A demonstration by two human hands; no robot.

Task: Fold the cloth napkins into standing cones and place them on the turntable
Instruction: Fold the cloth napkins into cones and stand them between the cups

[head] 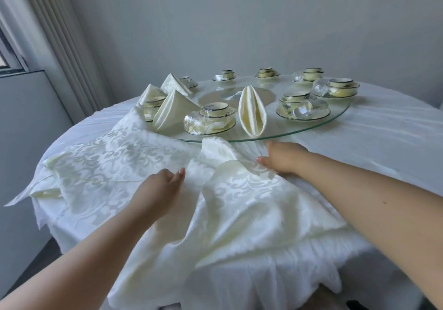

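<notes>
While both hands work a rumpled cream damask napkin at lower centre

Left hand pinches a raised fold; right hand presses flat, fingers straight, on the cloth's far edge. Folded cream napkin cones and an upright pleated napkin stand on the round glass turntable at mid-frame, over the white-clothed surface

Napkins before turntable; 4 cones on it
</notes>
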